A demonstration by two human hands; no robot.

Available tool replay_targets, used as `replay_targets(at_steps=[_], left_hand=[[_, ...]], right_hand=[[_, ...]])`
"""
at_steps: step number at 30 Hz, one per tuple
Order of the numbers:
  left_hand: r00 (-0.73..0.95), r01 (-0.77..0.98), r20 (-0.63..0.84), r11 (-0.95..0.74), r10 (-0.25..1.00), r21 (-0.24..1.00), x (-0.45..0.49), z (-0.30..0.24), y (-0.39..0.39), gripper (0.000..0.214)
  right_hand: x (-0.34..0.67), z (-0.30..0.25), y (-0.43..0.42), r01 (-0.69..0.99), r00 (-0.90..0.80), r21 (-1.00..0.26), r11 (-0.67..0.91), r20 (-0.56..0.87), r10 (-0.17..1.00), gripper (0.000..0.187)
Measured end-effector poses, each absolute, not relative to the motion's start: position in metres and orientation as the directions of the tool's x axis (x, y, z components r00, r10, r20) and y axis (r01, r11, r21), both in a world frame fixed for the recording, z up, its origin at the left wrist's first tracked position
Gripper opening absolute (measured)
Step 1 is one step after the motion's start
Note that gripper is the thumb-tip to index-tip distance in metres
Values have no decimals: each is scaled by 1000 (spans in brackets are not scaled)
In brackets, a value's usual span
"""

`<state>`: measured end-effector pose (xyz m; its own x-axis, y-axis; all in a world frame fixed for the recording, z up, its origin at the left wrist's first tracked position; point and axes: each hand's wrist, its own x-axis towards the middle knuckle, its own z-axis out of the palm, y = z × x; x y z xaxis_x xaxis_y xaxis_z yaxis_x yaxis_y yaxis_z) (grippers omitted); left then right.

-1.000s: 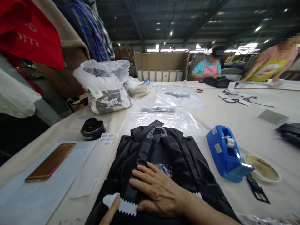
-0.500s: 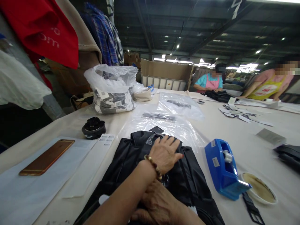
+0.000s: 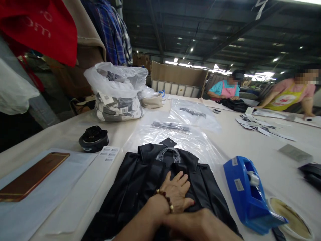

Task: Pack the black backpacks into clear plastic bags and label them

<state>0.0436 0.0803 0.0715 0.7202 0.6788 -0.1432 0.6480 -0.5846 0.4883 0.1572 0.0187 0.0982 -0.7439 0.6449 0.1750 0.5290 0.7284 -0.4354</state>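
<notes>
A black backpack [image 3: 140,180] lies flat on the pale table, straps up, with a plastic-wrapped top handle [image 3: 168,154]. My left hand [image 3: 177,192], a bead bracelet on its wrist, rests flat on the middle of the bag with fingers stretched out. My right hand [image 3: 200,224] crosses just under the left forearm at the bottom edge, lying on the bag's lower part; its fingers are hidden. A black hang tag [image 3: 168,142] lies at the bag's top edge.
A blue tape dispenser [image 3: 248,197] and a small dish [image 3: 293,222] stand right of the bag. A phone [image 3: 32,175], barcode labels [image 3: 107,152] and a black round object [image 3: 93,138] lie left. Clear plastic bags [image 3: 185,137] and a full bag [image 3: 117,90] lie behind. Two co-workers [image 3: 224,90] stand at the far side.
My left hand has slid back from the bag's top handle to its middle. The right hand stays low on the bag, now mostly covered by the left forearm.
</notes>
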Motion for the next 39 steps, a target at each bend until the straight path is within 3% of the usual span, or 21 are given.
replay_targets(at_steps=[3,6,12,18,23,27,29,32,39], left_hand=[[724,622,-113,-575,680,531,42,73,81,51],[689,610,-56,-537,722,583,40,72,81,56],[681,555,-32,-487,732,675,38,65,84,59],[728,511,-48,-495,684,703,39,53,100,62],[758,531,28,-643,651,552,46,33,112,33],[732,543,300,-790,611,285,55,4,116,29],[713,539,417,-821,564,189,59,-12,118,26],[703,537,479,-834,526,128,61,-29,121,25],[705,539,457,-829,542,152,62,-26,121,26]], right_hand=[[176,132,62,652,-513,-512,560,246,823,29],[177,124,120,804,-326,-441,398,233,916,26],[166,75,194,883,-257,-366,294,147,955,28],[161,59,242,947,-182,-259,190,56,982,30],[153,62,282,904,-411,-184,387,-116,904,65],[141,77,302,829,-556,-130,544,-292,778,76],[134,83,306,800,-586,-99,592,-346,733,71],[124,90,305,784,-586,-43,619,-382,715,55],[130,103,306,845,-479,27,533,-402,780,32]])
